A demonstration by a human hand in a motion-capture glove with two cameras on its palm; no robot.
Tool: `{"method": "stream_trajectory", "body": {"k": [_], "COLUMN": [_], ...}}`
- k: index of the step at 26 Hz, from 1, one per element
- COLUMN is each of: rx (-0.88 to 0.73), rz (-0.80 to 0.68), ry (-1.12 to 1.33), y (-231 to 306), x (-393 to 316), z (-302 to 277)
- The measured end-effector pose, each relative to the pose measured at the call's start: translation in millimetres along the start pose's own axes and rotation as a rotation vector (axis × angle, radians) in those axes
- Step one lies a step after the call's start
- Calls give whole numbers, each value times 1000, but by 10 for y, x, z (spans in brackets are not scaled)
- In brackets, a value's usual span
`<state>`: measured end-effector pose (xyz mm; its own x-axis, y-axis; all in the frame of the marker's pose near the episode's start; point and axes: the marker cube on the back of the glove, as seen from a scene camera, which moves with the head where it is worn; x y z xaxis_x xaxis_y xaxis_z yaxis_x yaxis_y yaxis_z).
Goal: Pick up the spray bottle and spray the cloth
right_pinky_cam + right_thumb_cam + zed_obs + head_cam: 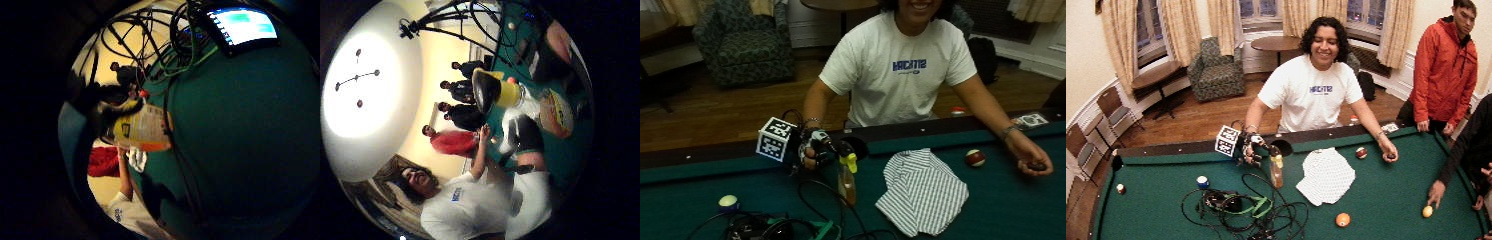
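Bottle in my gloved right hand (pixel 814 150), off the felt.

My fingers curl round the yellow spray head, and the bottle (pixel 847 184) hangs below it over the green table (pixel 1013 210), orange liquid in its lower part. The striped cloth (pixel 923 190) lies crumpled on the felt just beside the bottle, apart from it. My bare left hand (pixel 1031 159) rests on the felt past the cloth, fingers closed on a dark ball. A red-and-white ball (pixel 975 158) sits between cloth and that hand. Cables (pixel 820 210) trail across the felt near the bottle.
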<state>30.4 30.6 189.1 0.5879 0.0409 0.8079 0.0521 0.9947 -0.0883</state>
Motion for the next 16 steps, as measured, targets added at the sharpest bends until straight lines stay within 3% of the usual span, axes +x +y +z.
{"method": "stream_trajectory", "body": {"k": [6, 16], "rx": [140, 91], "rz": [-5, -32], "ry": [-78, -72], "y": [-99, -74], "x": [25, 29], "z": [32, 56]}}
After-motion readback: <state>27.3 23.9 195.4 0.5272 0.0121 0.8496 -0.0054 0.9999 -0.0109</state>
